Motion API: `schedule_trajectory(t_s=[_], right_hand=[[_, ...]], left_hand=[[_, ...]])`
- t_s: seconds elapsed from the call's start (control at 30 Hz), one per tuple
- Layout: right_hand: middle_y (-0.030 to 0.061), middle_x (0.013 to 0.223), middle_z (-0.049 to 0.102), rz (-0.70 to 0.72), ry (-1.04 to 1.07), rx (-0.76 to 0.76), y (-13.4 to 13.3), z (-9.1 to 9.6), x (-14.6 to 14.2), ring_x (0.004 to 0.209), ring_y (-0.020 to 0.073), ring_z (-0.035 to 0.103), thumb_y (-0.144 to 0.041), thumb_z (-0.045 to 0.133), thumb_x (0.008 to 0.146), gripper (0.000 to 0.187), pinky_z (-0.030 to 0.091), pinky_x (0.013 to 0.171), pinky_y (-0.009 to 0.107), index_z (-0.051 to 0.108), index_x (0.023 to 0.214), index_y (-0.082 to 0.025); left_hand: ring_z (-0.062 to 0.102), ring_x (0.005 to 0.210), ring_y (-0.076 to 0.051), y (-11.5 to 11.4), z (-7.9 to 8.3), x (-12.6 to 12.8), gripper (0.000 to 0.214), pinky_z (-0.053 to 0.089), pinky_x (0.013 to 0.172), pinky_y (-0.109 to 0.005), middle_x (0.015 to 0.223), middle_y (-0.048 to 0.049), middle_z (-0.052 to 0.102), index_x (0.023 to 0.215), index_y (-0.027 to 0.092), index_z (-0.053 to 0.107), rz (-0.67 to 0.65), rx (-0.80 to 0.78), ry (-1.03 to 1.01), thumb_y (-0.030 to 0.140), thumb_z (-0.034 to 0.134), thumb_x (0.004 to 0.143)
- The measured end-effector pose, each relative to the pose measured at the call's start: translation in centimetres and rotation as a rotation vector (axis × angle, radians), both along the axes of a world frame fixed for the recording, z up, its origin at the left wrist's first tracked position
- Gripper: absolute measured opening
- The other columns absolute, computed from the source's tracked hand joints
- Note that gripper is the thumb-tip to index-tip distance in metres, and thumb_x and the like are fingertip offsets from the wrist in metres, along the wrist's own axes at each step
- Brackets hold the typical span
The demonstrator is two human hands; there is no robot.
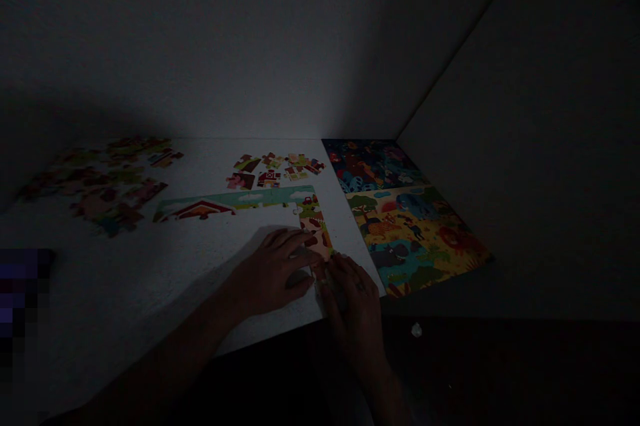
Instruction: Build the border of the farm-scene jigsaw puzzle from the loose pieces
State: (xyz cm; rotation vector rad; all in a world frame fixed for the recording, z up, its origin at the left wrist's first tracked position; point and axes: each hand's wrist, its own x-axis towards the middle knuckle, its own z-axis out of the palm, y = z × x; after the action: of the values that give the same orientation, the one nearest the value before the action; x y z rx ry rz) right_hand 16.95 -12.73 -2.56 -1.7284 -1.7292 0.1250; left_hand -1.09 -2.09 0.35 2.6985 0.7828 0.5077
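Observation:
A joined strip of jigsaw puzzle [260, 198] with a red barn roof and sky runs along the white table and turns down at its right end into a short column [313, 221]. My left hand [273, 269] lies with fingers stretched apart, its fingertips touching the left side of that column. At the column's near end, my right hand [356, 299] has its thumb and fingers around a puzzle piece [319, 271], which is partly hidden by both hands. The dim light blurs where the piece meets the column.
Several loose puzzle pieces [270, 177] lie behind the strip. A larger pile of pieces [113, 179] is at the left. Two assembled animal puzzles, one dark [373, 163] and one yellow [410, 233], lie at the right. A wall [250, 66] stands behind the table [200, 299].

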Motion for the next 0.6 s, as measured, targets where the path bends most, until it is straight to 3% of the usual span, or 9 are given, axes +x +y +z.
schedule_trajectory(t_s=[0.2, 0.33, 0.5, 0.6], right_hand=[[0.0111, 0.134, 0.06, -0.004, -0.043, 0.015, -0.1, -0.2, 0.0, 0.126, 0.0266, 0.053, -0.037, 0.05, 0.096, 0.041, 0.042, 0.103, 0.047, 0.054, 0.134, -0.022], [0.0113, 0.131, 0.062, -0.001, -0.062, 0.046, -0.1, -0.1, -0.2, 0.124, 0.0251, 0.055, -0.038, 0.048, 0.097, 0.038, 0.041, 0.104, 0.045, 0.057, 0.129, -0.021], [0.012, 0.131, 0.062, -0.016, -0.089, 0.072, -0.2, -0.3, -0.2, 0.123, 0.0263, 0.056, -0.041, 0.049, 0.096, 0.039, 0.042, 0.103, 0.046, 0.058, 0.128, -0.021], [0.0116, 0.13, 0.063, -0.004, -0.105, 0.096, -0.2, -0.5, -0.1, 0.121, 0.0262, 0.057, -0.041, 0.048, 0.096, 0.039, 0.045, 0.101, 0.045, 0.058, 0.129, -0.021]], left_hand=[[0.041, 0.135, -0.025, -0.2, 0.1, 0.0, 0.039, 0.035, 0.112, -0.044, 0.142, -0.0044, 0.052, 0.127, 0.03, 0.06, 0.023, -0.006, 0.001, 0.025, 0.059, 0.088], [0.044, 0.133, -0.024, -0.3, -0.3, -0.1, 0.043, 0.037, 0.112, -0.043, 0.141, -0.0085, 0.053, 0.131, 0.024, 0.057, 0.072, 0.015, -0.047, 0.031, 0.06, 0.089], [0.055, 0.124, -0.022, -1.0, -0.6, -0.4, 0.034, 0.042, 0.109, -0.043, 0.13, -0.0092, 0.062, 0.125, 0.021, 0.061, 0.294, 0.107, -0.104, 0.023, 0.047, 0.094], [0.059, 0.12, -0.024, -2.4, -0.8, -2.1, 0.034, 0.045, 0.106, -0.046, 0.125, -0.0126, 0.065, 0.121, 0.017, 0.063, 0.414, 0.151, -0.114, 0.019, 0.042, 0.094]])
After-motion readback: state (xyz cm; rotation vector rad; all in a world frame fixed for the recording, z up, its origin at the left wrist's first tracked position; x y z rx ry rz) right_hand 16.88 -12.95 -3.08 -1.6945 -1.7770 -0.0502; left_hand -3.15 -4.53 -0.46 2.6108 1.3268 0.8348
